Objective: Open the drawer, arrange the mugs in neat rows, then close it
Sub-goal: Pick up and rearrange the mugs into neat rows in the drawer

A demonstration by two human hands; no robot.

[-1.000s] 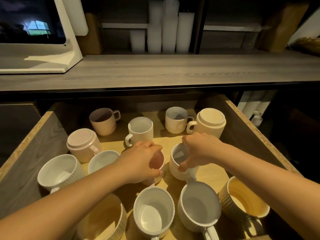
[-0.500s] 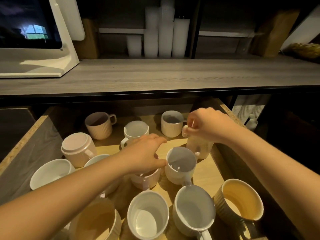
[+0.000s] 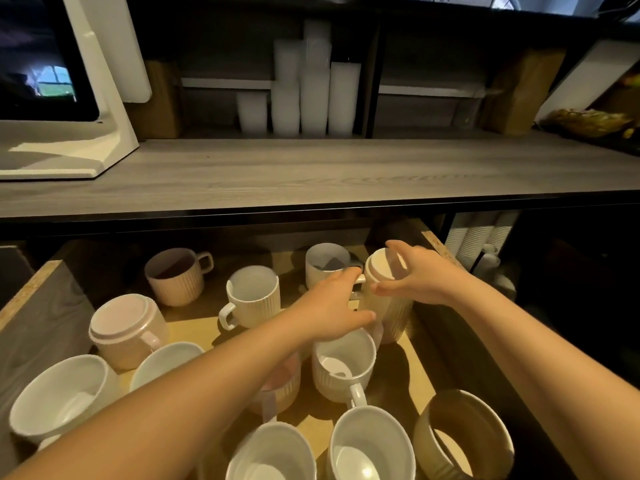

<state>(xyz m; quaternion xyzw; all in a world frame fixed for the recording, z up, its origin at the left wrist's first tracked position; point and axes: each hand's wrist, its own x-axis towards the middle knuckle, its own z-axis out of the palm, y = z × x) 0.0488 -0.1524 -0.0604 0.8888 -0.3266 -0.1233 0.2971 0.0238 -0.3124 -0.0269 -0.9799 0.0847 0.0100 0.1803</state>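
The wooden drawer (image 3: pixel 41 306) stands pulled out, with several ribbed mugs inside. An upside-down cream mug (image 3: pixel 391 317) is at the back right. My right hand (image 3: pixel 422 275) curls over its upturned base. My left hand (image 3: pixel 332 303) reaches across, fingertips on its handle and thumb against its side. Behind it is a white mug (image 3: pixel 325 261). Further left are a white mug (image 3: pixel 252 296), a pink mug (image 3: pixel 176 275) and an upside-down pink mug (image 3: pixel 128 327). A white mug (image 3: pixel 343 362) sits under my left hand. Another pink mug (image 3: pixel 277 389) is partly hidden by my left forearm.
Along the drawer's front stand white mugs (image 3: pixel 62 396), (image 3: pixel 273 452), (image 3: pixel 370 448) and a beige mug (image 3: pixel 464 434). The grey countertop (image 3: pixel 311 174) overhangs the drawer's back. On it are a white screen stand (image 3: pixel 104 98) and stacked plastic cups (image 3: pixel 311 91). Paper cup stacks (image 3: pixel 478 233) sit to the right.
My right hand left the centre white mug and went to the upside-down cream mug. My left hand let go of the pink mug and moved right to the cream mug's handle.
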